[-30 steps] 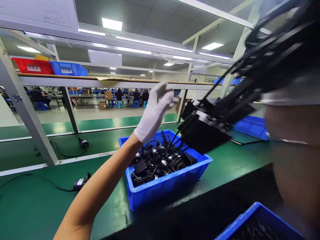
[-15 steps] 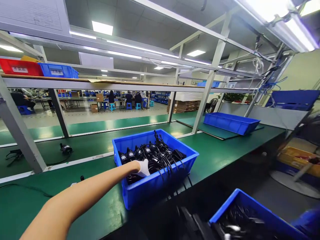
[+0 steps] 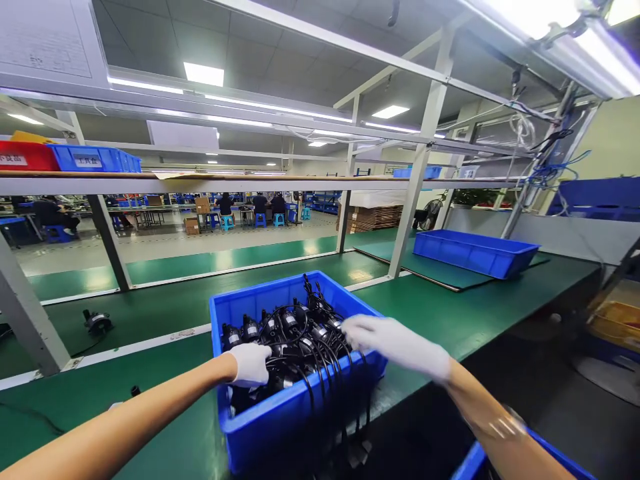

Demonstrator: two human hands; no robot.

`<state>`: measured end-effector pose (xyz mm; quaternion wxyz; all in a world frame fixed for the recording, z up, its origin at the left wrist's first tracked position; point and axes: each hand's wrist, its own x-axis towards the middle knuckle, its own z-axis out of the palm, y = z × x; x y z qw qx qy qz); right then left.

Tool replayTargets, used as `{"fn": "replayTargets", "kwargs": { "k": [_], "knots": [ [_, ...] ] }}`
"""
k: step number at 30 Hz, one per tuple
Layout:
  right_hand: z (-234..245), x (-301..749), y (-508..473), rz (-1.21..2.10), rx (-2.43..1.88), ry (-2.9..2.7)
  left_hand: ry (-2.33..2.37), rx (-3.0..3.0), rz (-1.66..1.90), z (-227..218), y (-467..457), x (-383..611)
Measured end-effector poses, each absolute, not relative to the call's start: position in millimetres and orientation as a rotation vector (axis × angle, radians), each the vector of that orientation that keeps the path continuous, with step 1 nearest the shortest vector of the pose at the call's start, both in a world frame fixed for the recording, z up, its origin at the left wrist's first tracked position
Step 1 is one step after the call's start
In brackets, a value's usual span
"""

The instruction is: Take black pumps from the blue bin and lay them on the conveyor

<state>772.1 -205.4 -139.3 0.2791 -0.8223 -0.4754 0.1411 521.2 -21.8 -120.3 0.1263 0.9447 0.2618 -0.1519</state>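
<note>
A blue bin (image 3: 295, 407) on the green bench is full of small black motor-like units (image 3: 289, 321) with white labels and black cables. Several cables (image 3: 327, 363) hang over its front rim, their plugs dangling below. My left hand (image 3: 251, 365), in a white glove, reaches in at the left of the bin. Its fingers are closed among the cables and units; what they grip is hidden. My right hand (image 3: 385, 340), also gloved and slightly blurred, reaches over the bin's right side. Its fingers are stretched out and a little bent, close to the cables, with nothing visibly held.
Another blue bin (image 3: 473, 253) stands farther right on the bench. Part of a third blue bin (image 3: 473, 460) shows low beside my right forearm. A single black unit (image 3: 97, 322) lies at left behind a metal post (image 3: 30, 300). Shelf bins (image 3: 95, 159) sit above; people sit far back.
My right hand has come into view from the lower right and is now at the bin's right side. My left hand stays inside the bin. The view has shifted, leaving less of the lower-right bin showing.
</note>
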Motion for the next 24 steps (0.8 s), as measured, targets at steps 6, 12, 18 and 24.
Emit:
{"fn": "replayTargets", "kwargs": {
  "k": [6, 12, 18, 24],
  "knots": [
    [-138.3, 827.9, -39.2, 0.387, -2.547, -1.053, 0.821, 2.384, -0.190, -87.8, -1.1, 501.3],
    [-190.9, 847.1, 12.9, 0.367, -2.709, -0.816, 0.767, 1.743, 0.204, -77.7, 25.5, 503.4],
    [-202.3, 861.5, 12.8, 0.355, -2.727, -0.783, 0.665, 1.521, 0.356, -76.8, 15.9, 508.9],
    [-168.8, 878.9, -4.9, 0.324, -2.583, -0.887, 0.854, 1.889, 0.212, -57.5, 8.3, 474.2]
  ]
}}
